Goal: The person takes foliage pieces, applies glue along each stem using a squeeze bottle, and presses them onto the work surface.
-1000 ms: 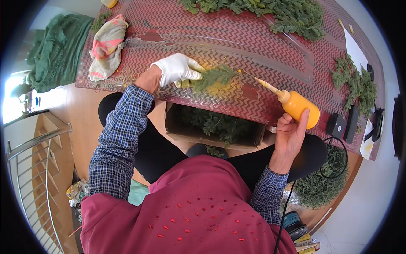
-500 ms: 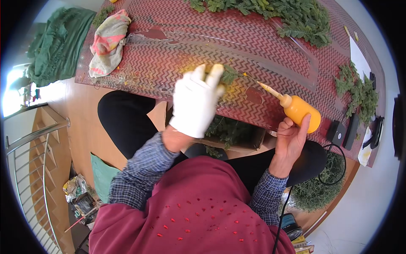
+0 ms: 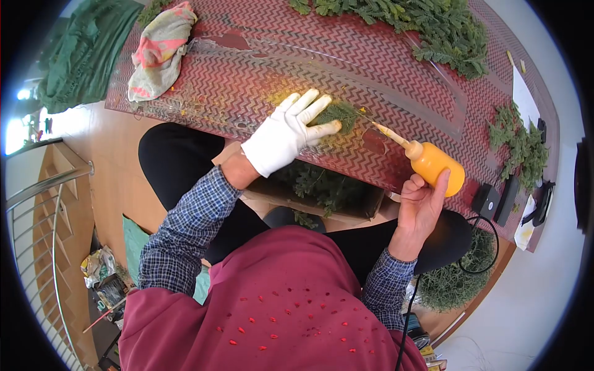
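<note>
My left hand [image 3: 292, 131] wears a white glove with yellowish stains on the fingertips. Its fingers are stretched out and spread low over the table's near edge. Just beyond the thumb and forefinger lies a small green sprig [image 3: 340, 115]; whether the glove touches it I cannot tell. In my bare right hand [image 3: 419, 204] is a yellow squeeze bottle [image 3: 438, 168], gripped near its base and tilted. The bottle's long pale nozzle points up and left, toward the sprig's tip, with a thin line visible between them.
The patterned table [image 3: 272, 71] carries a heap of green sprigs [image 3: 433, 31] at the back and a smaller bunch [image 3: 518, 145] at right. A stained cloth [image 3: 159, 52] lies at left. Below the edge sits a cardboard box [image 3: 365, 204] with greenery. A black cable [image 3: 495, 238] hangs at right.
My left hand's fingers were bent and blurred by motion earlier; now they are spread, showing more of the sprig. The right hand and bottle have shifted only slightly in view.
</note>
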### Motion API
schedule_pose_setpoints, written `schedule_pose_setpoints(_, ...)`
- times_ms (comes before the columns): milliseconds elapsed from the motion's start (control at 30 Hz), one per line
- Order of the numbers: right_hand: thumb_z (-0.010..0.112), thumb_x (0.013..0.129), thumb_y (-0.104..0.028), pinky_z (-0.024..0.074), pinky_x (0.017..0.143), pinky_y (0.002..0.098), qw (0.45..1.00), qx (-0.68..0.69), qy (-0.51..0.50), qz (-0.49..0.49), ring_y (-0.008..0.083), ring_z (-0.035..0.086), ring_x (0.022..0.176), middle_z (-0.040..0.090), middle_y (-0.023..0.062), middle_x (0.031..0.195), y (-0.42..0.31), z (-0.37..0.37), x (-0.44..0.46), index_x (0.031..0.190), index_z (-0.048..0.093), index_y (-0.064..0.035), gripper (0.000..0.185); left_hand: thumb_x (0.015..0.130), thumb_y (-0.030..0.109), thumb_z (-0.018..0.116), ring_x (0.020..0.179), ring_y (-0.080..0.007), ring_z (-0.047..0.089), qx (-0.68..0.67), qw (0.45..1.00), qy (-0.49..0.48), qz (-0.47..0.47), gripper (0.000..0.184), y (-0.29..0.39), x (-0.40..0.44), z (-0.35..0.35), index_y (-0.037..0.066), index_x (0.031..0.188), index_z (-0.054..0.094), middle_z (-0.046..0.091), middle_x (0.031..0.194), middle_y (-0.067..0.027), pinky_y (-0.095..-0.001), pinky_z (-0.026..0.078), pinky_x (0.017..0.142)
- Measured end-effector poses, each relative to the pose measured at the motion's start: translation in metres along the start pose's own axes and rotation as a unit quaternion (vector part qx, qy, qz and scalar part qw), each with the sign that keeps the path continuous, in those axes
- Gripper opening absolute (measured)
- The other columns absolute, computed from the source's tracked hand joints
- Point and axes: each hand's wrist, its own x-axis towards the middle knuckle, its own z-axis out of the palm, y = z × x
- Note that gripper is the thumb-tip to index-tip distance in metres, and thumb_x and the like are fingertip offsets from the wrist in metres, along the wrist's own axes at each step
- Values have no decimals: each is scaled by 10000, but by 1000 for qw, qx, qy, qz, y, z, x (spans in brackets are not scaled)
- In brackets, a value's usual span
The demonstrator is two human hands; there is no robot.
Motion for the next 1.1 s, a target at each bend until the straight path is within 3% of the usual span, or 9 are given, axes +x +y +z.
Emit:
schedule_pose_setpoints(67,610,942,-290,459,542,237,1000,-9,4,8,129,563,636,660,76,968,-1,0,-1,1176,545,-73,325,732,28,532,1335,-331,403,-22,999,-7,35,594,-8,3,-7,282,1264,599,455,1430,-127,-482,271,1118)
schedule_pose_setpoints(333,609,943,-265,490,556,226,1000,-1,-7,-4,136,556,642,624,122,1019,-8,-2,0,1205,507,-38,361,675,-11,526,1344,-336,392,-32,997,12,69,633,-12,4,-27,325,1196,649,420,1458,-132,-529,224,1124)
schedule_pose_setpoints(500,612,942,-264,483,559,226,1000,-4,-2,-5,135,551,649,616,116,1032,-9,-1,0,1217,495,-30,380,679,-72,571,1328,-365,400,-114,993,41,-1,630,-15,-6,-44,279,1196,654,430,1435,-166,-426,348,1079)
schedule_pose_setpoints(667,610,943,-266,477,556,231,1000,-9,10,-1,135,545,641,623,110,1018,-7,2,-1,1213,502,-30,375,789,25,628,1167,-327,550,-66,987,104,-102,428,11,-17,-46,175,1190,647,567,1296,-139,-396,437,983)
schedule_pose_setpoints(767,606,945,-275,474,554,233,1000,-5,6,3,133,544,637,627,105,1011,-6,-4,-1,1208,507,-31,372,762,143,711,1177,-359,529,-19,990,125,-68,394,33,-22,-30,180,1151,655,554,1281,-147,-452,434,976)
schedule_pose_setpoints(833,605,945,-278,470,553,233,1000,1,7,7,132,543,635,627,104,1010,-5,-6,-1,1205,509,-31,371,720,354,728,1246,-421,444,-23,997,62,-24,543,40,-24,-17,224,1231,601,448,1370,-203,-520,386,1016)
schedule_pose_setpoints(900,604,946,-281,466,552,233,1000,6,6,12,131,542,633,627,102,1010,-3,-7,-2,1203,511,-32,371,701,433,718,1290,-428,389,-14,999,21,-33,618,47,-23,-8,253,1275,574,415,1384,-239,-529,333,1057)
schedule_pose_setpoints(1033,607,944,-284,458,551,233,1000,1,12,13,130,539,626,630,97,991,-4,-7,-3,1200,515,-35,369,686,473,719,1326,-430,335,-23,998,2,-59,665,57,-19,0,283,1302,555,362,1409,-278,-538,276,1086)
schedule_pose_setpoints(1100,609,943,-285,457,550,233,1000,0,11,13,130,539,625,631,95,984,-6,-4,-4,1200,516,-35,370,690,494,712,1335,-441,312,-32,989,32,-138,682,71,-13,4,298,1320,539,332,1415,-307,-545,251,1090)
